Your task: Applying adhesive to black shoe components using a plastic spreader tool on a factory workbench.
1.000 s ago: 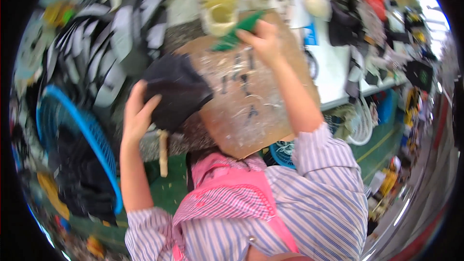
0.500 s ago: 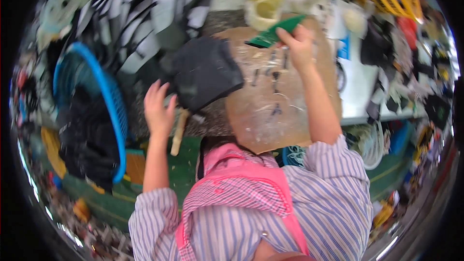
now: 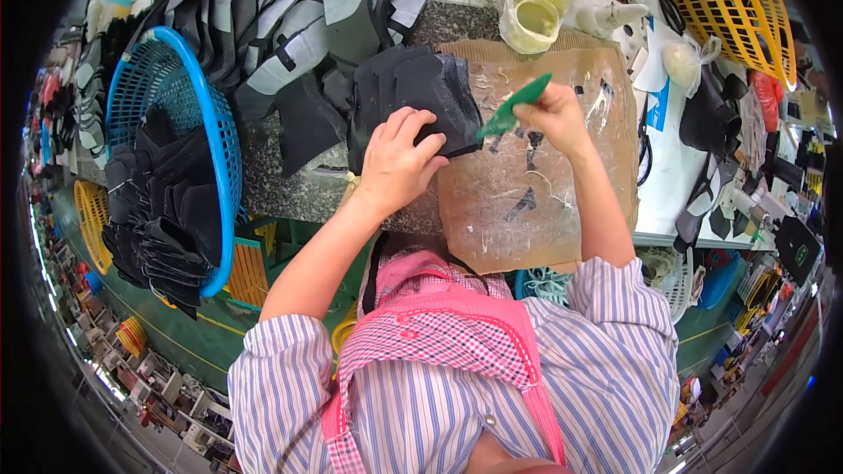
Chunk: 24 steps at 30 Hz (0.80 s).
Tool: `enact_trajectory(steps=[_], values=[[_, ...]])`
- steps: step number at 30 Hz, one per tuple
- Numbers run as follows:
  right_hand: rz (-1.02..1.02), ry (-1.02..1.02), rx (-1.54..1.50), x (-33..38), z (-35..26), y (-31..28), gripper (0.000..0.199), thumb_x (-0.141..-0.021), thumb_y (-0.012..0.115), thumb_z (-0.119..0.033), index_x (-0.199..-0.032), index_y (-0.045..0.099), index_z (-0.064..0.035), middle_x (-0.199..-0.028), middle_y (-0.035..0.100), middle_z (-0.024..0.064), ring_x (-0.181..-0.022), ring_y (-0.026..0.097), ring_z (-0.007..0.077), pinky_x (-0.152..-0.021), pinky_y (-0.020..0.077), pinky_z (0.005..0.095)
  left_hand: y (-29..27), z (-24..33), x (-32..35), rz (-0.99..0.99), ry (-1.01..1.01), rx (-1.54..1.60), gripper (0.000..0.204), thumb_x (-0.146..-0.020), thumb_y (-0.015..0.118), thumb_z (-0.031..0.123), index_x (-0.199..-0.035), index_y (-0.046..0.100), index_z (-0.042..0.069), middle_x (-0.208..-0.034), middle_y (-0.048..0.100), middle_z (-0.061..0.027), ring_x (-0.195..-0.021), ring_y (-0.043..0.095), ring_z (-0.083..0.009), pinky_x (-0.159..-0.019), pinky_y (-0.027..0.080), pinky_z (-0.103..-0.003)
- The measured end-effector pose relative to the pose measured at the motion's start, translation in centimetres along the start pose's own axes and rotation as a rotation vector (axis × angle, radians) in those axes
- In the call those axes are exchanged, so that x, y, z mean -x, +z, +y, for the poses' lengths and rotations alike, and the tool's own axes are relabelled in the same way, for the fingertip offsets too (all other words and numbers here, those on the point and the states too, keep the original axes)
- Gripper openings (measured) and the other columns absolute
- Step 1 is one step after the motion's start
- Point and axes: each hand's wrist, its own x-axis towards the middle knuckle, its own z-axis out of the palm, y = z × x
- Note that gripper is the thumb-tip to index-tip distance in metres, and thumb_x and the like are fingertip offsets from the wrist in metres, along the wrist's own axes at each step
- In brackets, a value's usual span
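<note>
My left hand presses down on a stack of black fabric pieces lying at the left edge of a glue-stained cardboard sheet on the bench. My right hand holds a green brush-like tool, its tip pointing toward the black stack. A pale glue tub stands just beyond the cardboard.
A blue plastic basket with black pieces sits at the left. Grey and black cut shoe parts pile behind the stack. A yellow basket is at the far right, with a white table and clutter beside it.
My left hand moved the black stack onto the bench edge and now rests on top of it. My right hand drew the green tool back from the glue tub toward the stack.
</note>
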Motion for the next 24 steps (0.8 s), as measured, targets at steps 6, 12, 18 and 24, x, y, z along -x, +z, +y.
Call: enact_trajectory(steps=[6, 12, 18, 24], values=[[0.098, -0.039, -0.099, -1.3, 1.4, -0.4, 0.008, -0.072, 0.060, -0.002, -0.080, 0.059, -0.0005, -0.070, 0.060, 0.0022, -0.057, 0.052, 0.0084, -0.052, 0.0410, 0.0206, -0.8, 0.1, -1.7, -0.081, 0.035, 0.084, 0.023, -0.059, 0.068, 0.013, -0.079, 0.060, 0.007, -0.096, 0.052, -0.0073, -0.093, 0.048, -0.0288, -0.079, 0.041, -0.037], [0.233, -0.059, -0.019, 0.8, -0.5, -3.4, 0.009, -0.072, 0.062, -0.008, -0.078, 0.059, -0.0019, -0.065, 0.059, 0.0022, -0.057, 0.051, 0.0084, -0.054, 0.0405, 0.0234, -0.9, -0.3, -1.7, 0.086, -0.423, 0.200, 0.011, -0.074, 0.055, 0.013, -0.080, 0.054, 0.004, -0.078, 0.055, -0.0084, -0.078, 0.053, -0.0258, -0.072, 0.043, -0.031], [0.488, -0.241, 0.498, -6.1, 1.2, -6.0, 0.013, -0.074, 0.062, -0.014, -0.070, 0.058, -0.0020, -0.062, 0.058, 0.0020, -0.051, 0.049, 0.0084, -0.048, 0.0388, 0.0222, -1.3, -6.8, -3.2, 0.499, -1.031, 1.035, 0.017, -0.088, 0.041, 0.012, -0.091, 0.054, 0.003, -0.084, 0.058, -0.0042, -0.073, 0.055, -0.0093, -0.065, 0.044, -0.022], [0.624, -0.063, 0.052, -3.2, 1.8, -8.8, 0.011, -0.076, 0.061, -0.012, -0.073, 0.058, -0.0014, -0.063, 0.058, 0.0025, -0.051, 0.049, 0.0071, -0.047, 0.0392, 0.0189, -5.8, -3.6, -4.9, 0.534, -0.350, 0.384, 0.015, -0.085, 0.045, 0.007, -0.093, 0.057, 0.003, -0.086, 0.060, -0.0041, -0.080, 0.054, -0.0083, -0.071, 0.041, -0.021]])
